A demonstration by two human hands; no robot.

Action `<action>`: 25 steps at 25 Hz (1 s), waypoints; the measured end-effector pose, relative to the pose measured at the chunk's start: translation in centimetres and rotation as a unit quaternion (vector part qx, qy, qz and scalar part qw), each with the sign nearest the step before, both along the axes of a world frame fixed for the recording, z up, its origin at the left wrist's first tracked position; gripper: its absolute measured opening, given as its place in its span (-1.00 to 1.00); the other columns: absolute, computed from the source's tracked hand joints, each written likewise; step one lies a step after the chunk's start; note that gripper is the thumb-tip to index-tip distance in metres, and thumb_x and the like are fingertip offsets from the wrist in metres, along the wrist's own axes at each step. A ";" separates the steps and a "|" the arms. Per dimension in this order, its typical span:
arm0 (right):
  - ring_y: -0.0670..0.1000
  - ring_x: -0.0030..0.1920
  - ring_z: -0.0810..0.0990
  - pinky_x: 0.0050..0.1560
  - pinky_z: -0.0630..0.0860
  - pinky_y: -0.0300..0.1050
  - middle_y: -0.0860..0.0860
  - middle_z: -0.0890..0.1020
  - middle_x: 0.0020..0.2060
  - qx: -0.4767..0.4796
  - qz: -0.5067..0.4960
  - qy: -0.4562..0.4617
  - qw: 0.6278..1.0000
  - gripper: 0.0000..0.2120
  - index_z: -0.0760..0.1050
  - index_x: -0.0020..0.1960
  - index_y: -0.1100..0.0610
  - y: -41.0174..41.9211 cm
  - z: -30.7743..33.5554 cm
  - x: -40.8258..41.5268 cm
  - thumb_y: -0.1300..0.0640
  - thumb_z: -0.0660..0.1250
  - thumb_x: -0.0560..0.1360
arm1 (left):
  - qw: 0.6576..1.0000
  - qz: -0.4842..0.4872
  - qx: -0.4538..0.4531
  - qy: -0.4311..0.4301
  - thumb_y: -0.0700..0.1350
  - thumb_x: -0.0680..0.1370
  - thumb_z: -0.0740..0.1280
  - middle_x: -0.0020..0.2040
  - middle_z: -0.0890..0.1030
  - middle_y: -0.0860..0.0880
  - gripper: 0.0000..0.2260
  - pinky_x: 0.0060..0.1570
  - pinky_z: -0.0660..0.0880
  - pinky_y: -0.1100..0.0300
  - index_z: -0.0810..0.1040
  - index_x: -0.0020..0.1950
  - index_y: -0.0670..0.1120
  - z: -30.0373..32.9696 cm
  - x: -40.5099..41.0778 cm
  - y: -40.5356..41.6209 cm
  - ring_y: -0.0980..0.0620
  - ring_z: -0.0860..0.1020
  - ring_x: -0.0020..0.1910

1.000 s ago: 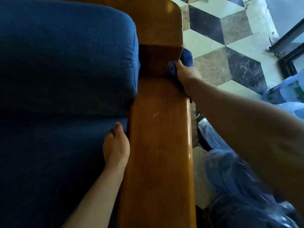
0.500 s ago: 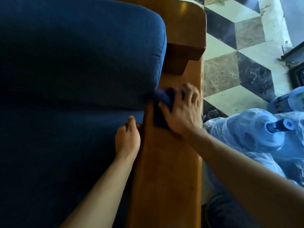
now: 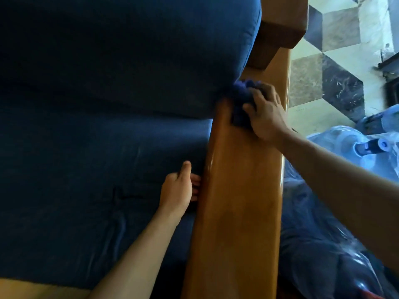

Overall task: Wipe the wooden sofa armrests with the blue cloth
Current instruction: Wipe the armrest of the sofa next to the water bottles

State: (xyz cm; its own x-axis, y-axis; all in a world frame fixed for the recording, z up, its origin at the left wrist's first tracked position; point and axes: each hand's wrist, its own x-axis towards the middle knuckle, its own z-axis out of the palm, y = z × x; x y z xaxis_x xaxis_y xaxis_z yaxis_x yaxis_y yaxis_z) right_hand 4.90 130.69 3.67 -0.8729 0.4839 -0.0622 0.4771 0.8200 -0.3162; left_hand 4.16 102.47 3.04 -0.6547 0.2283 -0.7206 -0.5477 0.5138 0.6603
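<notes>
Here, the right hand presses the bunched blue cloth onto the wooden armrest where it meets the back cushion; the left hand, holding nothing, braces beside it. Firm, overlapping strokes toward the near end should serve best.

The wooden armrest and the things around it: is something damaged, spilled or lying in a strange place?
Nothing stands out. The wooden armrest looks whole and glossy, the right hand presses the blue cloth on it beside the back cushion, and the left hand rests on the seat cushion.
</notes>
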 end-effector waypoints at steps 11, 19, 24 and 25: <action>0.25 0.65 0.03 0.63 -0.05 0.26 0.01 0.45 0.51 0.130 0.258 -0.220 0.932 -0.40 0.57 0.39 -0.05 -12.4 1.3 1.0 -0.32 0.08 0.54 | 0.996 0.051 -0.012 -0.070 0.27 0.65 0.09 -0.21 0.75 -0.19 -0.40 -0.13 0.70 -0.18 0.61 -0.20 -0.19 -0.8 6.1 -6.9 -0.15 0.74 -0.23; 0.22 0.47 0.43 0.58 0.11 0.32 0.00 0.73 0.05 0.061 0.253 -0.154 0.953 -0.59 0.74 0.03 0.04 -25.4 1.5 13.1 -0.17 0.24 0.49 | 0.995 0.060 -0.078 -0.027 0.18 0.67 0.14 -0.08 0.67 -0.21 -0.58 -0.05 0.63 -0.12 0.50 -0.16 -0.10 -1.5 7.9 -12.6 -0.25 0.66 -0.08; 0.25 0.66 0.06 0.62 0.05 0.30 0.03 0.48 0.48 0.003 0.272 -0.088 0.958 -0.60 0.56 0.34 -0.02 -36.5 -0.3 28.7 -0.12 0.27 0.56 | 0.995 -0.056 -0.061 -0.061 0.10 0.65 0.23 0.04 0.71 -0.17 -0.62 0.20 0.55 -0.10 0.66 0.08 -0.19 0.0 14.5 -15.4 -0.21 0.64 0.10; 0.26 0.66 0.02 0.62 0.06 0.30 0.04 0.37 0.57 0.013 0.279 -0.072 0.957 -0.55 0.46 0.45 -0.06 -37.4 -0.5 31.1 -0.11 0.26 0.59 | 0.994 -0.069 -0.054 -0.063 0.11 0.64 0.22 0.06 0.71 -0.16 -0.62 0.22 0.54 -0.10 0.66 0.09 -0.16 0.4 16.2 -16.1 -0.17 0.65 0.10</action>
